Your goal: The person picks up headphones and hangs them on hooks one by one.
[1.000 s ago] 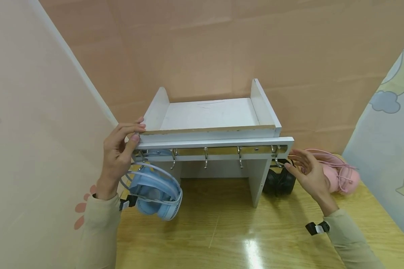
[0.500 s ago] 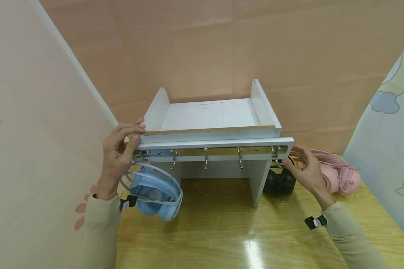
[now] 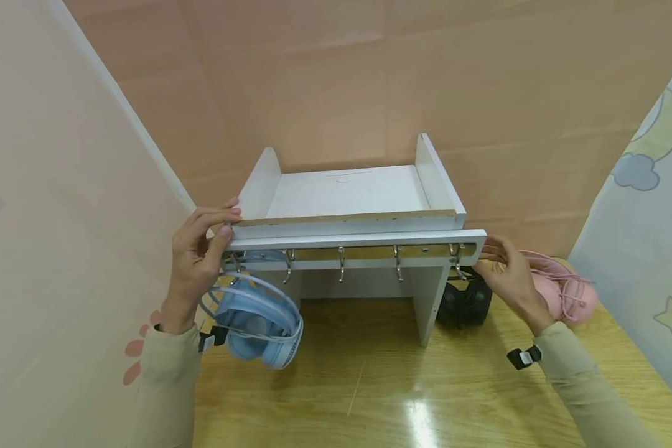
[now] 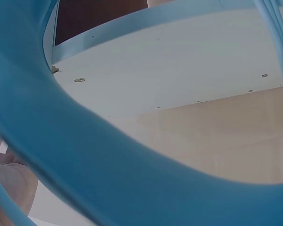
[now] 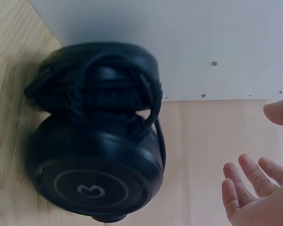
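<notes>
A white shelf (image 3: 347, 190) carries a hook rail (image 3: 369, 239) along its front. My left hand (image 3: 196, 249) grips the rail's left end, thumb in front and fingers over the top; blue headphones hide most of it in the left wrist view. These blue headphones (image 3: 263, 323) hang by the leftmost hook, just below that hand. At the rail's right end is my right hand (image 3: 509, 274), fingers partly behind the board. The right wrist view shows its fingers (image 5: 259, 181) spread from the thumb. Black headphones (image 3: 463, 303) are below the rightmost hook; whether they hang from it I cannot tell.
Pink headphones (image 3: 565, 297) with a bundled cable lie on the wooden surface (image 3: 358, 386) at right, behind my right hand. Several metal hooks (image 3: 342, 264) stick out from the rail. Brown paper (image 3: 336, 81) covers the back, and patterned panels stand at both sides.
My right hand has moved slightly left and up, closer to the rail's right end, its fingers going partly behind it. My left hand and the headphones have stayed nearly still.
</notes>
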`<action>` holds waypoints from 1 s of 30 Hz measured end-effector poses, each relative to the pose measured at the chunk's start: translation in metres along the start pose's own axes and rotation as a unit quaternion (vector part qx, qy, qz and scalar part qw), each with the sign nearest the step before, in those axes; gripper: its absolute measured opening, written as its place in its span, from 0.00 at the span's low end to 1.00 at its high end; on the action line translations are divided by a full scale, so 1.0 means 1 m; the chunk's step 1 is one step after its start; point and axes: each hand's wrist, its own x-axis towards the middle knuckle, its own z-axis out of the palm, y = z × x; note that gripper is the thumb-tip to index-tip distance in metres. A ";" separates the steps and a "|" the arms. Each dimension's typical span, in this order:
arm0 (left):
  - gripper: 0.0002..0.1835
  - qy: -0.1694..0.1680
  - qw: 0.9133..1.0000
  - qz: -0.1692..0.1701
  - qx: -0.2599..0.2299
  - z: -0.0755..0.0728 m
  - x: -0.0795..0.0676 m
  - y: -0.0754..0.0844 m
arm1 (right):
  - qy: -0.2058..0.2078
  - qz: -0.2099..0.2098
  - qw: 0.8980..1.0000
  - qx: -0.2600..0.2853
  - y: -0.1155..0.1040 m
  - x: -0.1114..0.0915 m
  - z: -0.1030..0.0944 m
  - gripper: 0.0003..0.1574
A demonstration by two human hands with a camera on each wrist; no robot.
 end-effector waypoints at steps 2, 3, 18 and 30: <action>0.10 0.000 1.000 0.003 -0.003 0.000 0.000 -0.001 | -0.015 0.029 0.999 0.010 0.002 0.004 -0.002 0.43; 0.10 0.000 1.000 0.006 -0.006 0.000 0.000 -0.001 | -0.022 0.039 0.999 0.014 0.004 0.006 -0.002 0.45; 0.11 -0.004 1.000 0.015 -0.017 0.000 -0.002 -0.005 | -0.048 0.057 0.996 -0.059 0.024 0.024 -0.006 0.48; 0.10 -0.012 0.999 0.019 -0.023 0.000 0.002 -0.007 | -0.086 0.082 0.990 -0.080 0.034 0.039 -0.006 0.53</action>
